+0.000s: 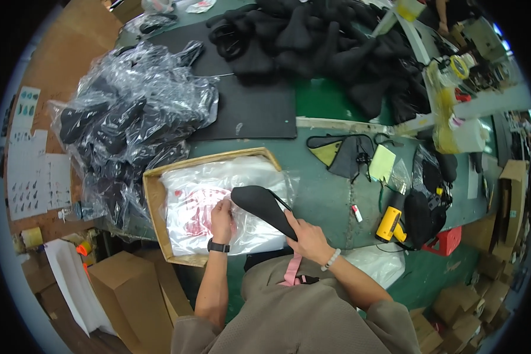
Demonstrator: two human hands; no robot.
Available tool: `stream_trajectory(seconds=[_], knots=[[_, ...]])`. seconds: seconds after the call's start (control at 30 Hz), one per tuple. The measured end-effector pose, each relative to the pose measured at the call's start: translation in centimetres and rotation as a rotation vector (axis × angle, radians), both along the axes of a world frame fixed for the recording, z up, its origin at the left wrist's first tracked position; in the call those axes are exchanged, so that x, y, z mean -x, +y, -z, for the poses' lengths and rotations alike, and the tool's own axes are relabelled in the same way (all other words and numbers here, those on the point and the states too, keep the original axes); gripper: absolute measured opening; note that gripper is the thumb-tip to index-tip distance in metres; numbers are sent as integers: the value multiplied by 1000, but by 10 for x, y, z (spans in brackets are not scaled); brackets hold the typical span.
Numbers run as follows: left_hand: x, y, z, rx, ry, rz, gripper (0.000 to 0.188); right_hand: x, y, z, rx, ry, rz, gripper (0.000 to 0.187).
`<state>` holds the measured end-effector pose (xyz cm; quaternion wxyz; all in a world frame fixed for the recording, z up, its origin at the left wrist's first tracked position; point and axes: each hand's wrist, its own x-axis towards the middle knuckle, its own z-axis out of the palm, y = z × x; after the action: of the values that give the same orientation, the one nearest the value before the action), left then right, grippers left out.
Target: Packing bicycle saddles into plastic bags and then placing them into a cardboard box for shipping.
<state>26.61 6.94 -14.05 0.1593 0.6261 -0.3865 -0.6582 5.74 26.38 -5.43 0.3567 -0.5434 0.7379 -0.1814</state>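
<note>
White printed sheets (pixel 29 171) hang on a brown board at the far left of the workroom, beside a heap of dark padded pieces wrapped in clear, glossy plastic (pixel 141 112). Next along the green-topped worktable (pixel 327 203) sits a shallow, open brown cardboard box (pixel 154 209), filled with flat clear plastic bags (pixel 189 230) bearing red print. A worker's left hand (pixel 221 219) — a dark watch (pixel 219 246) on the wrist — rests over the bags with fingers curled; whether they pinch the plastic, one cannot tell. Just to its right, a long, smooth black padded piece with one rounded end (pixel 258 205) slants above the box's right side, its lower end gripped firmly in the right hand (pixel 308 241), which wears a pale beaded bracelet (pixel 331 259) at the wrist. Behind, a mound of loose black padded pieces (pixel 312 44) covers the table's far side. Farther right lie a grey-and-yellow fabric piece (pixel 345 154), a pale yellow pad (pixel 383 163), a small white-and-red tube (pixel 357 213) and a yellow-and-black heat gun (pixel 390 219) — then a red plastic object (pixel 445 241) near the table's edge.
</note>
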Motion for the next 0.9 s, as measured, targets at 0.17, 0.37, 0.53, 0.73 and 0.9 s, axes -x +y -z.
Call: stream_trajectory(seconds=[0.17, 0.37, 0.53, 0.73, 0.9], knots=[[35, 10, -101, 821, -8, 144, 18, -20, -16, -18, -54, 150, -58, 83], [61, 41, -132, 739, 72, 360, 13, -7, -42, -54, -179, -78, 40, 79], [19, 33, -76, 296, 295, -14, 20, 28, 7, -66, -77, -317, 292, 81], [27, 31, -50, -23, 269, 157, 22, 38, 31, -82, 144, -534, 539, 80], [50, 36, -32, 80, 139, 307, 17, 26, 20, -71, 243, -308, 406, 83]])
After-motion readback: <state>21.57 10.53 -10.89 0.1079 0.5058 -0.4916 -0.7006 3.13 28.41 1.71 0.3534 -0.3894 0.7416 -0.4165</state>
